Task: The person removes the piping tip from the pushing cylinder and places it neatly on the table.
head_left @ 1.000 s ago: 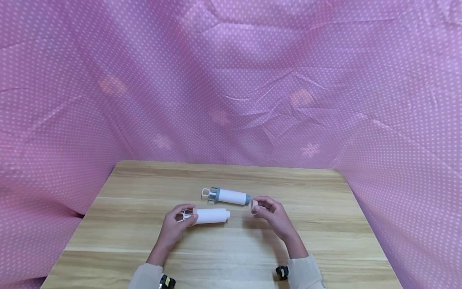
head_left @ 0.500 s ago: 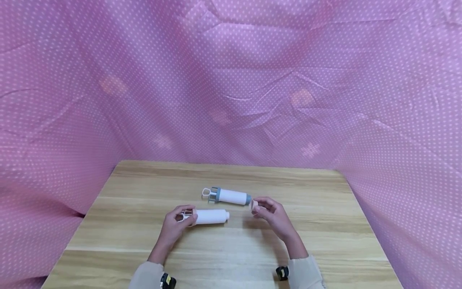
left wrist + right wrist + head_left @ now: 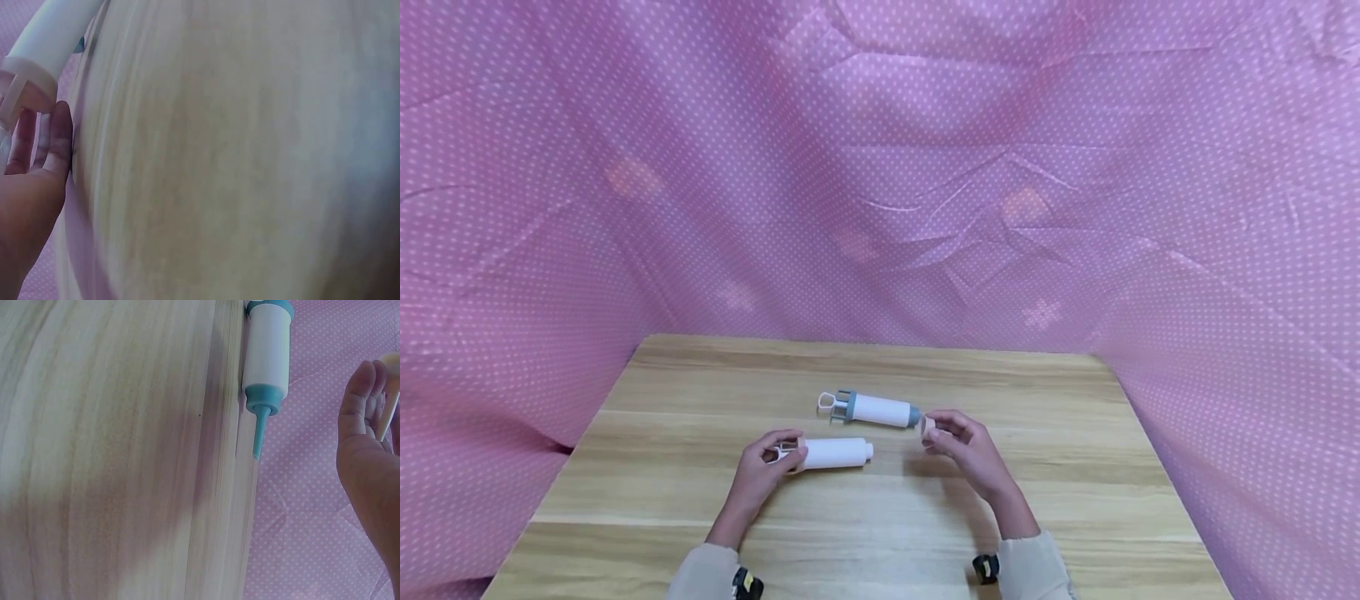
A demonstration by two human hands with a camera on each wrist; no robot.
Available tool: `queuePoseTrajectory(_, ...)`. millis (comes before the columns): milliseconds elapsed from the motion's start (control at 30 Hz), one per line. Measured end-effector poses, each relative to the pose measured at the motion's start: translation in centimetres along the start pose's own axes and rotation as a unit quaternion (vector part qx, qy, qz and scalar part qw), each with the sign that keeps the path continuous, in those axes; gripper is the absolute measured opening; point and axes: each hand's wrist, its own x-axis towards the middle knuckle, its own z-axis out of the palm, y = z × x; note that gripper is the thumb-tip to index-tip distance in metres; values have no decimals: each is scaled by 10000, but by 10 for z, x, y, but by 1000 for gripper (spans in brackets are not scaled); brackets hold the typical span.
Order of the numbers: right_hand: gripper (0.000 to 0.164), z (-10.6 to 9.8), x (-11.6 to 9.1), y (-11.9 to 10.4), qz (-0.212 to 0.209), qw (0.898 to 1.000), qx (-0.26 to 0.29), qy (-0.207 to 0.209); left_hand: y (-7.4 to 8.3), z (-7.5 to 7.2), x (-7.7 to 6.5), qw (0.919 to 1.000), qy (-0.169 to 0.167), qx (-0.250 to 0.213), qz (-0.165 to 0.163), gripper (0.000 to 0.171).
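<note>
My left hand (image 3: 758, 471) grips a white plunger syringe (image 3: 835, 452) by its pale pink collar (image 3: 34, 72), at the end with the looped handle. The barrel points right, its bare neck (image 3: 869, 451) uncovered. Between thumb and fingers, my right hand (image 3: 973, 454) pinches a pale pink nozzle cap (image 3: 927, 429), its wide end turned left. A gap separates the cap from the neck. In the right wrist view a thin stem (image 3: 389, 415) of the cap shows beside the fingers, and most of the cap is out of frame.
A second syringe (image 3: 882, 410), white with blue-green ends, lies on the wooden table (image 3: 880, 533) just beyond both hands. Its slim nozzle (image 3: 259, 431) shows in the right wrist view. Pink dotted cloth (image 3: 880, 208) hangs round the table's back and sides.
The white syringe in my left hand has shifted very slightly left and toward me. Both hands keep their grips, and the second syringe stays where it was.
</note>
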Motion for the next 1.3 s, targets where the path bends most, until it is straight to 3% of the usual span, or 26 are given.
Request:
queuePoseTrajectory(400, 40, 2, -3, 5, 14, 10000, 39, -30, -7, -2, -2, 9986, 47, 416, 321, 37)
queuePoseTrajectory(967, 40, 0, -1, 6, 91, 9999, 98, 24, -8, -2, 5, 9994, -170, 268, 97, 36)
queuePoseTrajectory(1300, 38, 1, 3, 6, -39, 10000, 42, 19, -3, -6, 7, 9953, -186, 864, 402, 42)
